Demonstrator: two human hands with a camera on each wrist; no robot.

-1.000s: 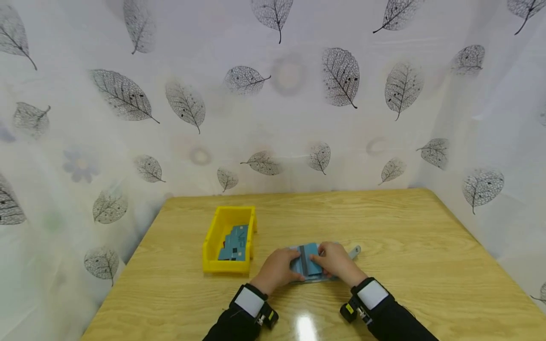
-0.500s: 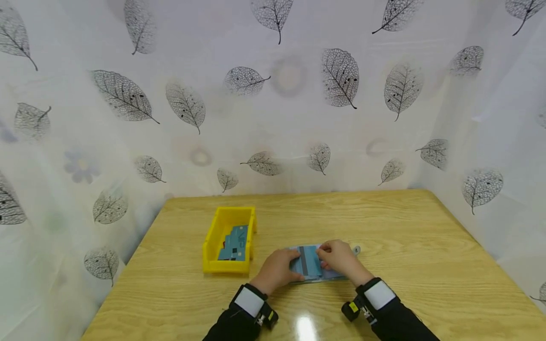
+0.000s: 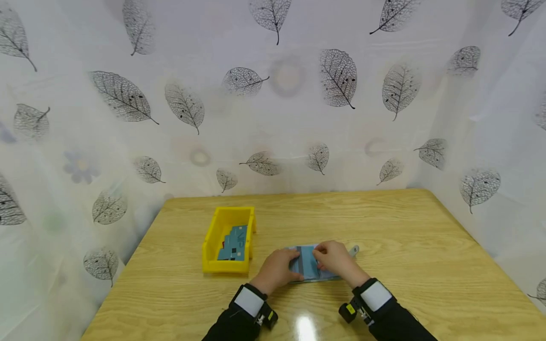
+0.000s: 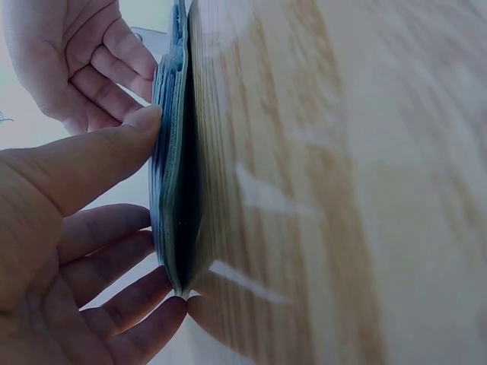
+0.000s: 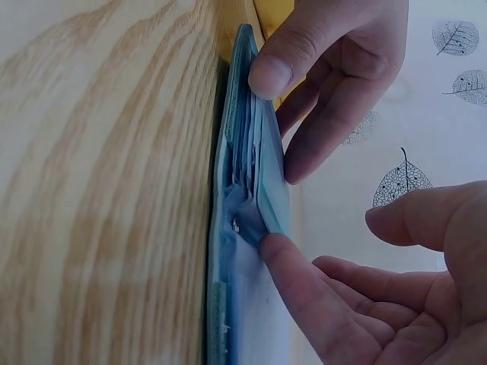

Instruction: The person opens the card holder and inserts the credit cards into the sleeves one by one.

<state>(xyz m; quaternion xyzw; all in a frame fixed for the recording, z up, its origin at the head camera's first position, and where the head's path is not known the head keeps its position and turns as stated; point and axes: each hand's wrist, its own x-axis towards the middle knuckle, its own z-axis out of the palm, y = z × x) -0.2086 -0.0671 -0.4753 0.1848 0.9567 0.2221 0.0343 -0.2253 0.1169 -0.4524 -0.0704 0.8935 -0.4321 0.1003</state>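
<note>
The wooden table (image 3: 405, 246) shows no change around you, and the yellow bin (image 3: 225, 267) stays where it was, off to your left. Your card wallet (image 3: 327, 274) lies spread on the tabletop, right of the bin and between your two hands.

Your left hand (image 3: 278, 269) keeps its place, clamped on the wallet's left side: thumb pressing the face, other fingers at the outer edge. Your right hand (image 3: 337, 259) is what has shifted. A second ago its fingers lay over the face of the striped blue card (image 3: 310, 265); now they are at that card's right edge. From the right wrist, one fingertip touches the lifted edge of a clear leaf, while another digit stands well apart from it, so no pinch shows.

The card now looks flatter against the page, which suggests it is nearly seated and that you are working at the leaf's edge; whether it is fully inside its sleeve, you cannot tell from here. The VIP cards (image 3: 234, 244) sit untouched in the bin. Smallest of all, the wallet's strap tab (image 3: 354, 250) pokes out beyond your right hand, unfastened.
</note>
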